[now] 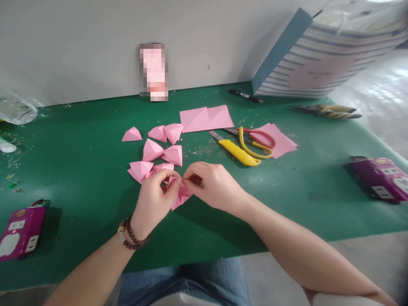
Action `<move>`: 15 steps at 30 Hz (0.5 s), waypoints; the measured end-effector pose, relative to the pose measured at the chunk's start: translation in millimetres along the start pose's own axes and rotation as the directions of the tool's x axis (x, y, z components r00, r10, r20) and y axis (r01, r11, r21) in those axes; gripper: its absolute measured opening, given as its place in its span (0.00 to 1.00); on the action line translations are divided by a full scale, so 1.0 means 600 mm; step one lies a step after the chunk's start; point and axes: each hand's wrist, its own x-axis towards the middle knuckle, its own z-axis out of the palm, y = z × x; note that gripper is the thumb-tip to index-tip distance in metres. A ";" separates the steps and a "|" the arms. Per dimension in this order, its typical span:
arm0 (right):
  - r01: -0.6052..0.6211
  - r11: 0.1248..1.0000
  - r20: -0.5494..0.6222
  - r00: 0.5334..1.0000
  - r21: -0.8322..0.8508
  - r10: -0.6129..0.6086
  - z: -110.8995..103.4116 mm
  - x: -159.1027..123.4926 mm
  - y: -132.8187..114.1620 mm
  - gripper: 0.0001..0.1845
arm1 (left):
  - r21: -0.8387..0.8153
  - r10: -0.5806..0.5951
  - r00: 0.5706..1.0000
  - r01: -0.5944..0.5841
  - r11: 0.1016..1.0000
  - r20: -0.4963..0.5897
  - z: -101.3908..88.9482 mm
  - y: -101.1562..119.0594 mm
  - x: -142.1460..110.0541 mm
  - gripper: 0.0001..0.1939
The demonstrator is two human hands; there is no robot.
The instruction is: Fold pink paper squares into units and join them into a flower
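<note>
Folded pink paper (pixel 182 196) at the middle of the near half of the green surface (pixel 216 231), between both hands; whether it touches the surface below cannot be told. Matte, plain pink, creased into angled facets, with a darker, shaded hollow among the folds on the near side. One sharp corner points near and left; a second, blunter one points right, just under the right hand (pixel 214 183). The visible near edge slants from near left to farther right; true long axis uncertain, since fingers cover the far part. Left hand (pixel 155 194) closed in a pinch, thumb and forefinger gripping the paper's left side; beaded bracelet (pixel 135 238) at that wrist. Right hand likewise pinched, fingertips together at the paper's far edge, close to the left thumb. Beyond and to the left: similar peaked pieces, a lone one (pixel 131 134) farthest left, an upper pair (pixel 165 132), a middle pair (pixel 162 152), and a nearer group (pixel 140 170) partly behind the left hand. Farther off, flat pink sheets (pixel 205 119) lie long axis left to right. Right of these, a yellow-handled cutter (pixel 239 152) lies beside scissors (pixel 272 144), whose handles overlap a pink stack (pixel 283 142).
</note>
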 end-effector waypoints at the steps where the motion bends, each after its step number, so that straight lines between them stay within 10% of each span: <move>1: 0.006 1.000 -0.005 1.000 -0.001 -0.006 0.001 0.000 0.000 0.06 | 0.008 0.010 1.000 -0.010 1.000 -0.003 0.000 -0.001 0.000 0.05; 8: -0.043 0.994 0.091 0.995 0.098 0.034 -0.008 0.002 -0.001 0.05 | 0.034 0.068 0.998 -0.068 0.997 -0.001 0.001 -0.005 0.000 0.06; 15: -0.045 0.993 -0.055 0.997 0.111 0.051 -0.008 0.001 0.002 0.05 | -0.147 -0.038 0.997 0.047 0.988 0.068 -0.004 0.001 -0.001 0.14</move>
